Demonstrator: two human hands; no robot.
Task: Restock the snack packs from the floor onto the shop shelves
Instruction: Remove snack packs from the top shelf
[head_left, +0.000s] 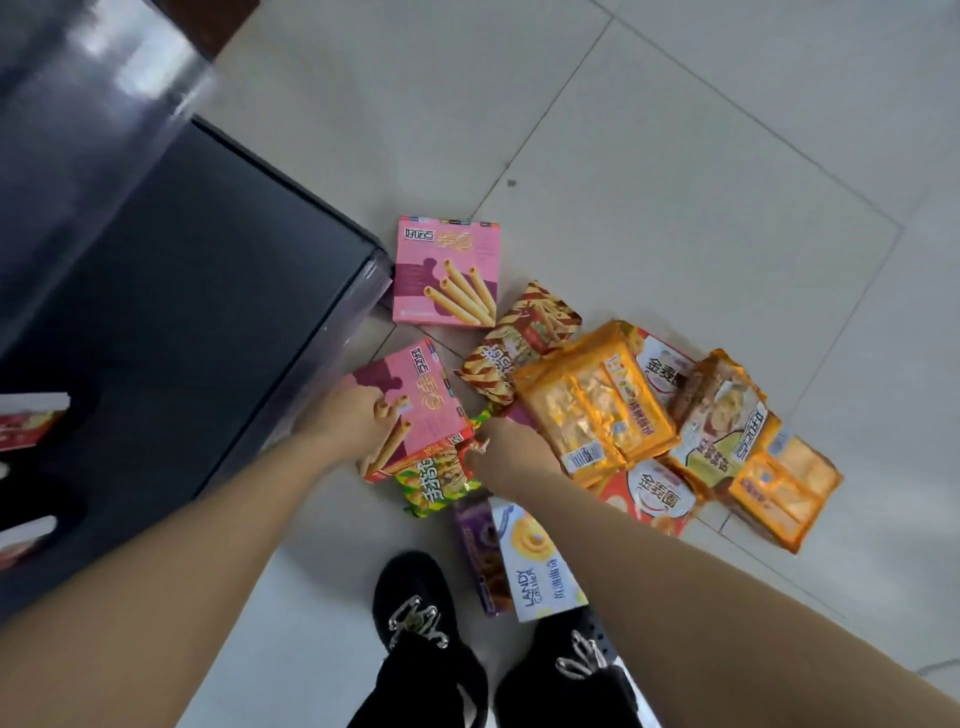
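Two hands down in the floor (675, 156) pile beside the dark shelf (182, 312): left hand (358, 415) curls over the near pink box (431, 410), right hand (511, 452) just beside it pinches the green bag (436, 483) by its top edge; orange packs (592, 410) lie further right.

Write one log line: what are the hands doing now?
stage: picking packs off floor | left hand: grips nearer pink box | right hand: pinches green bag

Boxes (28, 428) at the left edge are cut off and blurred.
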